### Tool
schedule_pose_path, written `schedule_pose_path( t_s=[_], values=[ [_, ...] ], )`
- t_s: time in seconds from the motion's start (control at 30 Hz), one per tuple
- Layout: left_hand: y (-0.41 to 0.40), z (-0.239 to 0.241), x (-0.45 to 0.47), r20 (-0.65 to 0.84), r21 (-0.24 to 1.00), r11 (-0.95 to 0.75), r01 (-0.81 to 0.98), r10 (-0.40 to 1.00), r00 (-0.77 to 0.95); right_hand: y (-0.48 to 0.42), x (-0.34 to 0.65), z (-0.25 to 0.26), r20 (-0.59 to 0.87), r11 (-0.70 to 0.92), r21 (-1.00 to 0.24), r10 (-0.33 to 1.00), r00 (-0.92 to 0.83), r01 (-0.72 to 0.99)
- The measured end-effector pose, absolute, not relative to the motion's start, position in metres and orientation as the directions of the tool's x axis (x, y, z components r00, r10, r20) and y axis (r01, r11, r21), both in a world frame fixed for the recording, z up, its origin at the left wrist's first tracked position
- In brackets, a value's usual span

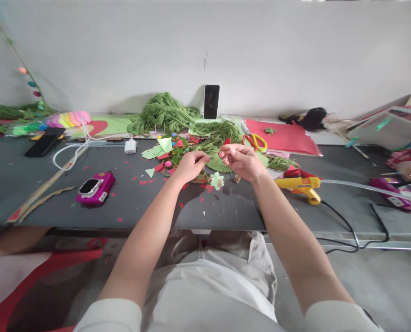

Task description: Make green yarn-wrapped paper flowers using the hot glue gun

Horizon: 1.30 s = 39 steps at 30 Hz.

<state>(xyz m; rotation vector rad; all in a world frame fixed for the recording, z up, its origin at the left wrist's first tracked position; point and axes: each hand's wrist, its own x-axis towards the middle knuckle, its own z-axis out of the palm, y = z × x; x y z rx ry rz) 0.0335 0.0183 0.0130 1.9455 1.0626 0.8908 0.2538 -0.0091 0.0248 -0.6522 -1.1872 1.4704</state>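
My left hand point(193, 166) is closed in a pinch, thumb against fingertips, over the cluttered middle of the table. Facing it, my right hand point(242, 161) has curled fingers and a closed pinch. What either pinch holds is too small to make out. A red folded scrap point(227, 141) shows just beyond my right fingertips; whether it touches them I cannot tell. Behind and below the hands lies green yarn point(219, 162). A pale green paper flower point(217, 180) rests between my wrists. To the left are green paper pieces point(165, 145) and a pink pompom point(168, 163).
Scissors point(257, 142) lie by red sheets point(284, 136). A yellow glue gun point(304, 186) with a cord is right of my forearm. A purple device point(95, 189), a white charger point(130, 146) and a dark phone point(45, 142) lie left. Another phone point(211, 101) leans on the wall.
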Motion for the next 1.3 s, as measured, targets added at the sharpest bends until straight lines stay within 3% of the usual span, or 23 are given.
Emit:
schedule_pose_path(
  t_s=[0.5,0.87,1.13,1.3],
  values=[
    [0.017,0.014,0.035,0.239,0.852,-0.397,0.342,0.876,0.42,-0.011,0.257,0.026,0.209,0.015,-0.881,0.909,-0.361,-0.472],
    [0.017,0.014,0.034,0.225,0.851,-0.39,0.351,0.875,0.428,-0.01,0.256,0.025,0.236,0.05,-0.879,0.909,-0.343,-0.474],
    [0.019,0.011,0.033,0.257,0.852,-0.417,0.318,0.861,0.44,-0.009,0.25,0.035,0.22,0.115,-0.911,0.948,-0.231,-0.396],
    [0.014,0.018,0.034,0.311,0.859,-0.45,0.243,0.836,0.451,-0.001,0.25,0.027,0.227,0.202,-0.936,0.972,-0.055,-0.287]
  ],
)
